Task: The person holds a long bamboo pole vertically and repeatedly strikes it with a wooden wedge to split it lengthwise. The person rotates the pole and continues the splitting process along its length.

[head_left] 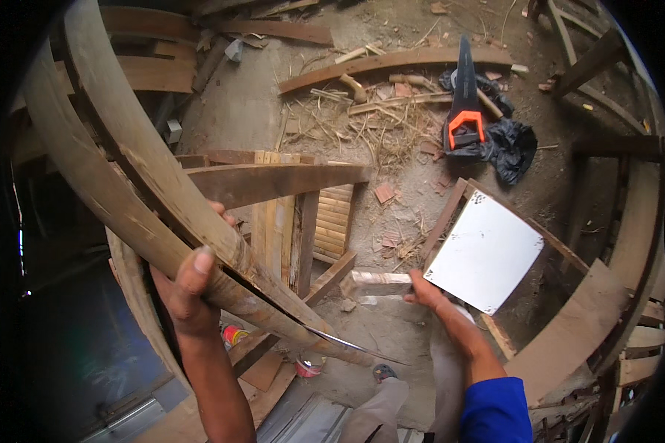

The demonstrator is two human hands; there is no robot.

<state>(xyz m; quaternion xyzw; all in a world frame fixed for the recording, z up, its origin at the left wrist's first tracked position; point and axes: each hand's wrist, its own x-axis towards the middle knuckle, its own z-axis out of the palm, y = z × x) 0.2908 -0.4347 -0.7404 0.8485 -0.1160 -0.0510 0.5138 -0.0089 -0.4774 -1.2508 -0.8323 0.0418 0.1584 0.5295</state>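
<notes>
My left hand (188,292) is wrapped around a long bamboo pole (162,199), its thumb on top and fingertips showing past the far side. The pole slants from the upper left down toward my feet, with a dark lengthwise split. At its lower end a thin shiny strip (355,345) sticks out of the split; I cannot tell what it is. My right hand (427,290) is closed at the right end of a short, pale wooden piece (379,280). Just beyond that hand, a white square board (488,251) lies on a wooden frame (443,225).
A handsaw (465,103) with an orange handle lies beside black plastic (511,148) among shavings. A bamboo-slatted wooden frame (332,218) stands ahead. Curved planks (399,65) lie farther off. Wooden furniture (632,214) lines the right; a small red tub (309,365) sits near my feet.
</notes>
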